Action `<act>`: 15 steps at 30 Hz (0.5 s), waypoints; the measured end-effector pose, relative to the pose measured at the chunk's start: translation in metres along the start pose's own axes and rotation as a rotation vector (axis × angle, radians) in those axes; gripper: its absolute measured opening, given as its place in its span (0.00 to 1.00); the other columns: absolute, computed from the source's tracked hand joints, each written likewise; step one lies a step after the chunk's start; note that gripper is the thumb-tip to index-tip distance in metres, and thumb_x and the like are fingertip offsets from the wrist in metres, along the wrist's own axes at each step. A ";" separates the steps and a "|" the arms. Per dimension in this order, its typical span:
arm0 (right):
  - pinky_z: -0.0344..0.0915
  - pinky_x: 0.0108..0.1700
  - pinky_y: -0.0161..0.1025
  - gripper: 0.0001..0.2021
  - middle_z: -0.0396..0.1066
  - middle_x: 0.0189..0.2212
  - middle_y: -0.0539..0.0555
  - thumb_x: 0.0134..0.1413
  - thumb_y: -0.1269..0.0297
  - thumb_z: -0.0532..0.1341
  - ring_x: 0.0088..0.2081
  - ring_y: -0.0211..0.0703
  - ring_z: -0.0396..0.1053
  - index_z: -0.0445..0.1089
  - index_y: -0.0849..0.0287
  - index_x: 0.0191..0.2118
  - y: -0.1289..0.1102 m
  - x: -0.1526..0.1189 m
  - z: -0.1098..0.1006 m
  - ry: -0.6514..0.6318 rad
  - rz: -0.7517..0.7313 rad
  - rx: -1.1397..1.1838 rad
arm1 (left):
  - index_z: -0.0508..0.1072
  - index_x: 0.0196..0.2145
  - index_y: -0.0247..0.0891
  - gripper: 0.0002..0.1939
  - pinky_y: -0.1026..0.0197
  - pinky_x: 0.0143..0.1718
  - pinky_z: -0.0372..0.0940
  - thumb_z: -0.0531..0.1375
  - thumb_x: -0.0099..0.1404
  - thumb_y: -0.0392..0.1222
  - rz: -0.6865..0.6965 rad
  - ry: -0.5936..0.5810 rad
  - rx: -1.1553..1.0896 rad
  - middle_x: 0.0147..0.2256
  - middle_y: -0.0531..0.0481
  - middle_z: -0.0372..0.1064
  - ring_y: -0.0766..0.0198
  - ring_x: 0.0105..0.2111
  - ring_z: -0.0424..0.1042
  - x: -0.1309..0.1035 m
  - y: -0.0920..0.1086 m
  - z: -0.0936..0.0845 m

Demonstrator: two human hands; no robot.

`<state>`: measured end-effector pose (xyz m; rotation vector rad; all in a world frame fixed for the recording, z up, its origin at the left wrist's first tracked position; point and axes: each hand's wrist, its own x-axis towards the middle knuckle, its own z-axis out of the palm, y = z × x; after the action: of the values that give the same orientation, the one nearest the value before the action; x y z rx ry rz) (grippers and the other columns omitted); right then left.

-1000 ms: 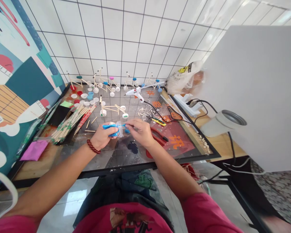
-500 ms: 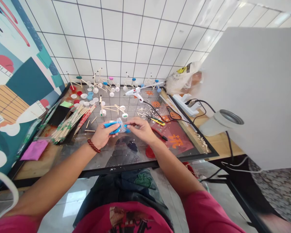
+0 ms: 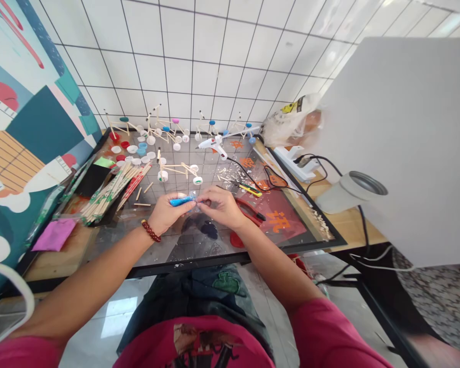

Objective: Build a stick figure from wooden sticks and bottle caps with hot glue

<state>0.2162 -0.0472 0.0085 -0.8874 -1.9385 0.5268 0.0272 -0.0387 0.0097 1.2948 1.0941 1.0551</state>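
A small blue packet (image 3: 181, 201) with a clear plastic end is held over the near middle of the table. My left hand (image 3: 167, 213) is closed on its blue part, thumb on top. Pinched fingers of my right hand (image 3: 221, 205) grip the clear end, close to the left fingertips. Just beyond the hands stands a small frame of wooden sticks (image 3: 174, 169) with white bottle-cap wheels. A white glue gun (image 3: 214, 145) lies farther back, and a yellow cutter (image 3: 250, 190) rests right of my right hand.
Several stick-and-cap models (image 3: 168, 128) line the wall. Bundled sticks (image 3: 109, 197), loose caps (image 3: 132, 149) and a pink packet (image 3: 54, 235) lie at the left. Red-handled pliers (image 3: 251, 210), a power strip (image 3: 297, 163) and a grey-white cup-like container (image 3: 348, 191) are at the right.
The blue packet is more covered by my fingers, with less of its blue and clear plastic showing. My hands have drawn closer together at its clear end.
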 end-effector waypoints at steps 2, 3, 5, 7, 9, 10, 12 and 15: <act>0.66 0.36 0.36 0.06 0.71 0.31 0.52 0.58 0.65 0.61 0.31 0.38 0.67 0.76 0.56 0.36 0.001 0.000 0.000 -0.008 -0.005 -0.028 | 0.74 0.19 0.34 0.13 0.66 0.20 0.57 0.73 0.42 0.43 -0.013 0.015 0.011 0.16 0.54 0.65 0.70 0.18 0.61 0.000 0.001 -0.001; 0.66 0.36 0.36 0.06 0.72 0.31 0.52 0.58 0.66 0.61 0.31 0.38 0.67 0.76 0.56 0.36 0.003 0.001 -0.002 0.018 0.009 -0.057 | 0.73 0.17 0.34 0.13 0.66 0.20 0.57 0.73 0.41 0.42 -0.022 0.009 -0.019 0.15 0.55 0.64 0.70 0.17 0.61 0.000 0.002 -0.002; 0.66 0.37 0.37 0.07 0.72 0.31 0.53 0.58 0.68 0.60 0.31 0.39 0.67 0.77 0.57 0.37 0.009 0.002 -0.006 0.098 0.070 -0.132 | 0.71 0.17 0.35 0.15 0.66 0.19 0.56 0.73 0.40 0.42 -0.039 -0.007 -0.151 0.16 0.55 0.64 0.70 0.18 0.61 0.001 0.005 -0.004; 0.66 0.39 0.38 0.09 0.73 0.31 0.54 0.57 0.71 0.60 0.33 0.41 0.69 0.79 0.57 0.37 0.018 0.003 -0.012 0.135 0.142 -0.182 | 0.71 0.18 0.35 0.15 0.66 0.19 0.56 0.73 0.41 0.43 -0.041 -0.007 -0.304 0.19 0.54 0.66 0.70 0.19 0.62 0.003 0.009 -0.007; 0.67 0.41 0.39 0.12 0.75 0.32 0.54 0.55 0.74 0.59 0.35 0.42 0.71 0.80 0.56 0.38 0.027 0.003 -0.015 0.056 0.185 -0.173 | 0.71 0.21 0.36 0.15 0.66 0.20 0.58 0.74 0.42 0.43 -0.025 0.019 -0.397 0.21 0.54 0.67 0.70 0.21 0.65 0.006 0.012 -0.009; 0.68 0.43 0.40 0.14 0.76 0.33 0.53 0.54 0.76 0.58 0.37 0.42 0.72 0.80 0.56 0.38 0.030 0.003 -0.015 -0.005 0.191 -0.153 | 0.71 0.22 0.36 0.15 0.66 0.21 0.59 0.74 0.43 0.43 -0.021 0.032 -0.419 0.22 0.54 0.68 0.69 0.22 0.66 0.006 0.013 -0.010; 0.68 0.45 0.40 0.16 0.78 0.36 0.53 0.53 0.78 0.58 0.39 0.42 0.74 0.80 0.55 0.38 0.032 0.001 -0.013 -0.107 0.182 -0.120 | 0.72 0.23 0.36 0.16 0.65 0.22 0.60 0.74 0.44 0.42 -0.017 0.037 -0.436 0.23 0.55 0.68 0.69 0.23 0.67 0.007 0.013 -0.010; 0.68 0.46 0.40 0.16 0.78 0.36 0.53 0.53 0.79 0.59 0.39 0.42 0.74 0.80 0.55 0.39 0.030 -0.001 -0.007 -0.156 0.151 -0.153 | 0.71 0.24 0.35 0.16 0.65 0.22 0.60 0.74 0.44 0.43 -0.023 0.013 -0.428 0.23 0.55 0.67 0.70 0.23 0.67 0.007 0.011 -0.009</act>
<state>0.2333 -0.0279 -0.0086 -1.1259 -2.0846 0.5553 0.0203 -0.0303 0.0209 0.9318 0.8308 1.2036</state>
